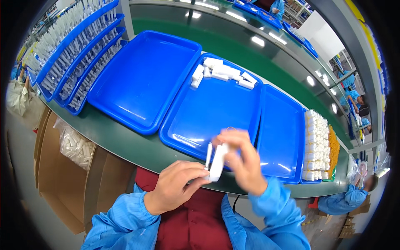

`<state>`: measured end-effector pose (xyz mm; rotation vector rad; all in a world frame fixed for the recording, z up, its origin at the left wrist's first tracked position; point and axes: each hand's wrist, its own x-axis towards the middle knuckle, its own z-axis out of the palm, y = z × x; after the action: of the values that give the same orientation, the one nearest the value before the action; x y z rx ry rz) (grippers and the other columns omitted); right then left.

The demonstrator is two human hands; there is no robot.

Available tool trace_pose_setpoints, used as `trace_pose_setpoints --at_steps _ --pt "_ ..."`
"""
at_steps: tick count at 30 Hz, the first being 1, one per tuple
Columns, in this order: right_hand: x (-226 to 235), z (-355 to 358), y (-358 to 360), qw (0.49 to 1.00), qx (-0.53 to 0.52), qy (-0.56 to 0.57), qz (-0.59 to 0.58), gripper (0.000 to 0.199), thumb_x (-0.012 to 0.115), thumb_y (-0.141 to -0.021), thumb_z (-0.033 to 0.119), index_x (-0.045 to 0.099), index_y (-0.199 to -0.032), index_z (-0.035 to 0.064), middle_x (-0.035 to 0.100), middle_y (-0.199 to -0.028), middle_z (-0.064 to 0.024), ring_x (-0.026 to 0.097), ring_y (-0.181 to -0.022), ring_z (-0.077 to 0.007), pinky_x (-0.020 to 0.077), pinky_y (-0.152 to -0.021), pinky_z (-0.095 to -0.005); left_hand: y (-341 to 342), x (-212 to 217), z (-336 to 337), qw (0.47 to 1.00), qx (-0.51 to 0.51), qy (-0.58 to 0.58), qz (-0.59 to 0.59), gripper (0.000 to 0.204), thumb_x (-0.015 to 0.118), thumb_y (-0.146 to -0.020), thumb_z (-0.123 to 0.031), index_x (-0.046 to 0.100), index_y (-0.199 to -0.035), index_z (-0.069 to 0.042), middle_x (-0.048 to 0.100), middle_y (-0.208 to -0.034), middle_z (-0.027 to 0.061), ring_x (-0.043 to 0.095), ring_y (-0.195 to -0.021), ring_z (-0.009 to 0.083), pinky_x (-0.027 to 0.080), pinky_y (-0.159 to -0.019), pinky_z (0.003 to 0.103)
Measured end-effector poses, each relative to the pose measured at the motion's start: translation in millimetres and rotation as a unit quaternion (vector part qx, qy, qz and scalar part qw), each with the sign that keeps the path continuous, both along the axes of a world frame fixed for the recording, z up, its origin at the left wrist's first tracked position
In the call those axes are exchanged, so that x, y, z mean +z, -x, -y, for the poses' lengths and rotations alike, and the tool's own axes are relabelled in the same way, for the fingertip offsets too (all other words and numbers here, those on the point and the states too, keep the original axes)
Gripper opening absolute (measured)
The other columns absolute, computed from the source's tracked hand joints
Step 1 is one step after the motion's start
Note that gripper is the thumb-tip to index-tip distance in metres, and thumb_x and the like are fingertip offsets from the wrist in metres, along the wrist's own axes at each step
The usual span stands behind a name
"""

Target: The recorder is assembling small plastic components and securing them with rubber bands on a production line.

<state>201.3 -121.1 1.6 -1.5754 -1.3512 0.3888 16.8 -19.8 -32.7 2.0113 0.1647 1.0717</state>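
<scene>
Over the near edge of the middle blue tray (204,116), my left hand (177,183) pinches a white oblong piece (217,164) between thumb and fingers. A slim white strip (208,155) stands up beside that piece, close to the same fingertips. My right hand (246,162) is at the piece's upper right side, its fingers curled and smeared by motion. Whether it grips the piece cannot be made out. A thin loop (230,128) shows faintly above the right fingers. Several small white boxes (221,70) lie loosely at the tray's far end.
Blue trays stand left (141,79) and right (281,133) of the middle one. Stacked trays (79,50) hold clear tubes at far left. White bundled pieces (315,146) and an orange-yellow pile (333,148) sit at right. Below left is a carton (62,175) with a bag (75,146).
</scene>
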Motion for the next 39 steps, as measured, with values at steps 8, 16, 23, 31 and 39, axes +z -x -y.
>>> trace_pose_setpoints --at_steps 8,16,23,31,39 --pt "-29 -74 -170 0.85 -0.157 0.125 0.488 0.027 0.071 -0.081 0.008 0.064 -0.108 0.006 0.067 -0.101 -0.0124 0.062 -0.098 -0.0317 0.048 -0.083 -0.045 2 -1 -7 0.997 0.057 -0.035 -0.035 0.033 0.081 -0.073 0.008 0.068 -0.1 -0.005 0.069 -0.097 0.0098 0.066 -0.086 0.0247 0.053 -0.072 0.034" --pt "5 -55 -98 0.982 -0.067 0.173 0.046 0.046 0.061 -0.083 0.004 0.056 -0.128 0.0081 0.064 -0.085 -0.0086 0.067 -0.081 -0.022 0.056 -0.072 -0.0386 10 8 -13 0.997 0.042 -0.031 -0.06 0.03 0.079 -0.075 0.005 0.074 -0.101 -0.009 0.068 -0.101 0.0046 0.064 -0.086 0.0223 0.048 -0.075 0.033" --pt "8 -18 1 0.896 -0.149 0.01 -0.418 0.041 0.057 -0.102 0.019 0.05 -0.137 0.0001 0.068 -0.102 -0.0104 0.065 -0.096 -0.0152 0.0531 -0.087 -0.0304 5 22 -1 0.994 -0.032 -0.062 -0.078 0.034 0.076 -0.072 0.002 0.076 -0.103 -0.012 0.07 -0.104 0.0006 0.062 -0.087 0.0201 0.043 -0.074 0.032" --pt "3 5 13 0.942 -0.141 -0.026 -0.303 0.043 0.062 -0.099 0.016 0.05 -0.137 -0.001 0.07 -0.104 -0.0109 0.064 -0.099 -0.015 0.0478 -0.092 -0.0299 3 22 5 0.993 -0.03 -0.065 -0.089 0.035 0.076 -0.072 0.003 0.076 -0.104 -0.012 0.07 -0.103 -0.0009 0.061 -0.086 0.0198 0.041 -0.071 0.032" --pt "-17 20 50 0.952 -0.088 -0.107 -0.274 0.048 0.066 -0.095 0.007 0.045 -0.137 -0.0046 0.064 -0.117 -0.0157 0.066 -0.102 -0.019 0.0491 -0.096 -0.0335 -2 10 6 0.996 0.073 -0.053 0.005 0.034 0.081 -0.075 -0.006 0.07 -0.107 -0.008 0.067 -0.109 0.0053 0.063 -0.092 0.0223 0.044 -0.074 0.035"
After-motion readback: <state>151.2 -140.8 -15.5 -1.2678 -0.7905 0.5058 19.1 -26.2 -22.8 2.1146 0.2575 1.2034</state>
